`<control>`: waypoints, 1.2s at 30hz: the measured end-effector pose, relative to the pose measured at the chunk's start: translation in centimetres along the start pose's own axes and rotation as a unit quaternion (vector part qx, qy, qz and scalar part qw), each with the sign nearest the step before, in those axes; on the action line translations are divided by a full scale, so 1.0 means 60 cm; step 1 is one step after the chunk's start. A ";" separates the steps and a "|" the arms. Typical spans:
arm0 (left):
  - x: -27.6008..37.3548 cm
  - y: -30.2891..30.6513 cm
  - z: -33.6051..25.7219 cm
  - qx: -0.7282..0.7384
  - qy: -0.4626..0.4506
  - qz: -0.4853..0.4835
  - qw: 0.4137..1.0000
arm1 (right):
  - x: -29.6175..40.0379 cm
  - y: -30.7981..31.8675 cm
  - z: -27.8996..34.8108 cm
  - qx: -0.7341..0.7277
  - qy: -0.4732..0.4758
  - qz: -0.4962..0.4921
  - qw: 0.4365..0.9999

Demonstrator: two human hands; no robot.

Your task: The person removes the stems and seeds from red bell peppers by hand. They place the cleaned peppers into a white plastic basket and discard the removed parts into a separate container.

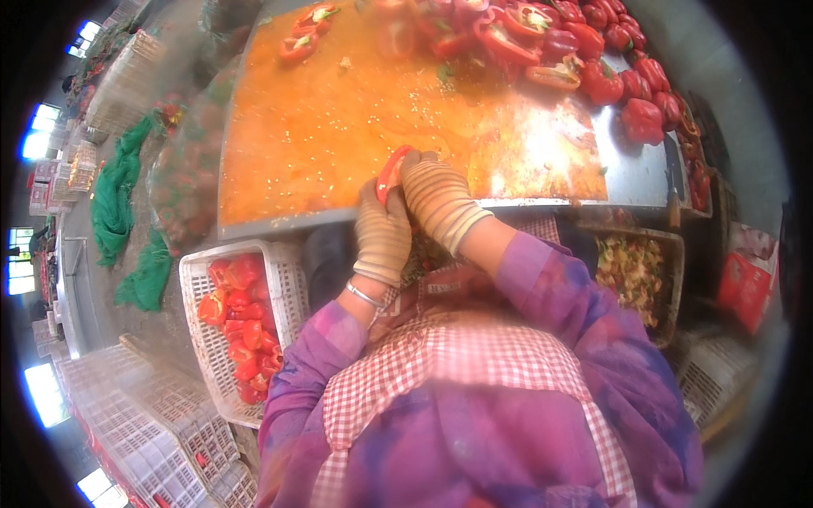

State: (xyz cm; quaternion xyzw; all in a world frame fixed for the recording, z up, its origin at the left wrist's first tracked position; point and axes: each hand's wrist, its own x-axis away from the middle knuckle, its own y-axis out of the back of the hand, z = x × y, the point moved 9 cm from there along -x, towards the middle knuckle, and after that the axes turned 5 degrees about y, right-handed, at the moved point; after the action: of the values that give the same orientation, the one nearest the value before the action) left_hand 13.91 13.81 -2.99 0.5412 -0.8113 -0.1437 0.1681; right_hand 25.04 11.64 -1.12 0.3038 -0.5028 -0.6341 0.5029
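Observation:
A cut piece of red bell pepper [391,173] is held just above the near edge of an orange cutting board [317,140]. My left hand [383,230], in a striped work glove, grips it from below. From the other side my right hand [438,193], gloved the same way, meets the pepper with its fingers at the upper end. The right fingertips are partly hidden, so whether they hold a small tool cannot be seen. Pale seeds and juice are scattered over the board around the hands.
Halved red peppers [508,38] and whole red peppers [641,120] are heaped at the far right. Two pepper halves [300,46] lie far left. A white plastic crate [222,387] of cut peppers stands left; a bin of cores and trimmings [629,273] stands right. Stacked crates [140,432] are lower left.

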 end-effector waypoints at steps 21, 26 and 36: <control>0.005 0.009 0.029 0.294 0.133 0.184 0.928 | 0.062 0.001 -0.104 -0.331 -0.078 -0.117 0.933; 0.040 0.005 -0.013 0.057 -0.225 0.269 0.935 | 0.177 -0.008 -0.119 -0.770 -0.070 -0.024 0.633; 0.112 -0.010 -0.044 0.377 0.116 0.287 0.873 | 0.491 0.186 -0.420 0.046 -0.263 -0.359 0.894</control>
State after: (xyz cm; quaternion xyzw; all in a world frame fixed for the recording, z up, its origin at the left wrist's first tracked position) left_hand 13.12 7.25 -0.06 0.3196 -0.8980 0.2920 0.0783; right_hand 42.05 -24.36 5.12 0.3087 -0.5023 -0.8041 0.0760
